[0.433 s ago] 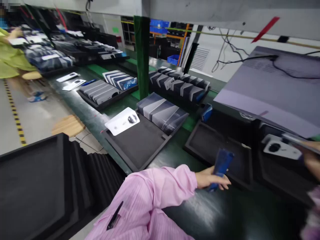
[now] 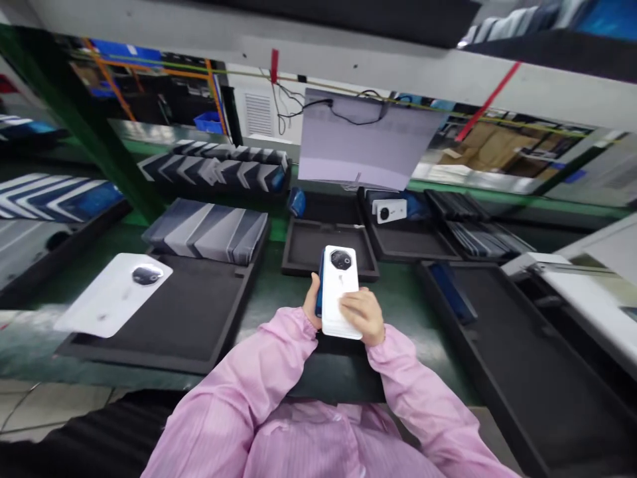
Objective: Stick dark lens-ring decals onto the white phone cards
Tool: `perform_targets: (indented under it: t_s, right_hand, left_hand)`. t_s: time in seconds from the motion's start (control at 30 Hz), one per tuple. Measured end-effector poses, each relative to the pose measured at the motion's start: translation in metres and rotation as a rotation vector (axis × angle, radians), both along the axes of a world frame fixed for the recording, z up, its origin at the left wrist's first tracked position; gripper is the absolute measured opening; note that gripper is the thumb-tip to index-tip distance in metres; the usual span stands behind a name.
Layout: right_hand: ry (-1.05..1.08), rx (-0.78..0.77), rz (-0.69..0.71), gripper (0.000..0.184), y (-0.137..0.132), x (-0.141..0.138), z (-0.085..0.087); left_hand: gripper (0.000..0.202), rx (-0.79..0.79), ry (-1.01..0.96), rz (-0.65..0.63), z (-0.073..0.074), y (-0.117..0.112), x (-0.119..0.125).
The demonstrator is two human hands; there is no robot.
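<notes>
And here they come together! The left hand (image 2: 312,302), a moment ago out over the counter (image 2: 271,292) with the blue piece (image 2: 320,285), now meets the right hand (image 2: 365,315), no longer off at the right-hand edge of view, straight in front of the chest. That brings two pieces into one bundle: the white phone-shaped piece (image 2: 334,289) lies in front, its dark round camera patch at the far end, with the blue piece showing behind along its left edge. So the work in hand is now a two-handed affair, everything held at the middle. Look at the grip: the left thumb sits along the blue edge, and that hand looks clamped on the blue piece, though most of its fingers are hidden behind. The right fingers bend over the near right part of the white face, closed on it, as far as I can judge; the right thumb I can't make out. Just beyond the pair sits a small black tray (image 2: 293,267). Over on the left, a large white sheet (image 2: 117,299) rests partly across a wide black tray (image 2: 199,305), a grey striped block (image 2: 204,229) at its far end. On the right, a dark blue slab (image 2: 452,292) lies in a long black tray (image 2: 522,352).
</notes>
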State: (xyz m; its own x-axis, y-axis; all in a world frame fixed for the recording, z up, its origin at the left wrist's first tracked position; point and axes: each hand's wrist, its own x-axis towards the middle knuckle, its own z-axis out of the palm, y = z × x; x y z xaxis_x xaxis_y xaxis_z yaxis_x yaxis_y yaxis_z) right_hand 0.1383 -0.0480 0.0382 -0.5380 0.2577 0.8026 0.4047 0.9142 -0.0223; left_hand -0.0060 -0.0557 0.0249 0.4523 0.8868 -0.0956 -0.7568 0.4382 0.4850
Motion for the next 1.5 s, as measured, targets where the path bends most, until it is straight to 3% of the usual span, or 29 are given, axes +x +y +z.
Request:
perform_targets:
  t_s: [0.1, 0.27, 0.4, 0.47, 0.57, 0.67, 0.73, 0.87, 0.93, 1.07, 1.17, 1.37, 1.5]
  right_hand:
    - [0.058, -0.069, -0.013, 0.023, -0.015, 0.007, -0.016]
    - [0.024, -0.228, 0.094, 0.025, -0.021, 0.015, -0.028]
    - [-0.076, -0.468, 0.22, 0.078, -0.024, 0.016, -0.031]
    - [0.104, -0.667, 0.199, 0.089, -0.026, 0.012, -0.034]
    - [0.487, -1.153, 0.146, 0.084, -0.029, 0.004, -0.037]
    - [0.558, -1.576, 0.257, 0.066, -0.028, 0.003, -0.036]
    - [0.566, -1.673, 0.299, 0.059, -0.025, 0.009, -0.031]
    - [0.674, -1.704, 0.273, 0.056, -0.019, 0.026, -0.022]
    - [0.732, -1.609, 0.186, 0.055, -0.017, 0.031, -0.02]
    - [0.769, -1.243, -0.122, 0.044, -0.016, 0.029, -0.026]
    - [0.736, -1.136, -0.213, 0.039, -0.02, 0.023, -0.033]
    - [0.782, -1.12, -0.268, 0.035, -0.023, 0.011, -0.039]
    - [0.856, -1.178, -0.182, 0.041, -0.021, 0.006, -0.039]
  left_hand:
    - [0.091, 0.029, 0.012, -0.084, 0.002, -0.013, 0.001]
    - [0.07, 0.047, 0.089, -0.018, 0.003, -0.022, -0.005]
    - [0.058, 0.048, 0.17, 0.103, -0.002, -0.018, -0.015]
    - [0.054, 0.047, 0.227, 0.161, -0.006, -0.016, -0.017]
    - [0.047, 0.074, 0.317, 0.261, -0.011, -0.017, -0.012]
    - [0.052, 0.14, 0.394, 0.326, -0.01, -0.021, -0.004]
    - [0.056, 0.18, 0.428, 0.345, -0.007, -0.024, 0.0]
    - [0.06, 0.228, 0.456, 0.379, -0.002, -0.023, 0.0]
    - [0.064, 0.247, 0.539, 0.426, -0.001, -0.02, -0.002]
    - [0.082, 0.231, 1.047, 0.662, 0.003, -0.02, 0.0]
    - [0.104, 0.253, 1.365, 0.773, 0.009, -0.025, 0.005]
    - [0.104, 0.274, 1.357, 0.738, 0.01, -0.031, 0.01]
    - [0.1, 0.322, 1.357, 0.733, 0.002, -0.03, 0.011]
